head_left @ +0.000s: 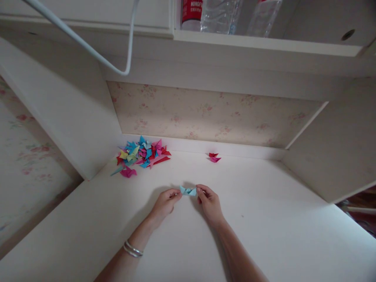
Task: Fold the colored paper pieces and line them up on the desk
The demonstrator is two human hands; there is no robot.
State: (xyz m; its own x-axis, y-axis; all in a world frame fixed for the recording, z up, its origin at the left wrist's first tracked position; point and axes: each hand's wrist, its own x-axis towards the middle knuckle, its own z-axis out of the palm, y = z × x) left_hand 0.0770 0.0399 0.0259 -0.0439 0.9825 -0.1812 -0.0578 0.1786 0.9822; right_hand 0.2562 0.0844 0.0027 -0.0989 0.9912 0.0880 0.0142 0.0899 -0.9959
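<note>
The pale blue paper (188, 191) sits directly between the left hand (165, 203) and right hand (210, 204), long axis running side to side over the desk (273, 219), each hand's thumb and fingers pinched together on its own end, neither hand nearer

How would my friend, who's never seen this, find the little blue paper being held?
Look at the white desk, below the flowery wall panel. Between the left hand and the right hand is the light blue folded paper. Unlike the colourful pile farther back, it's held at both ends.
</note>
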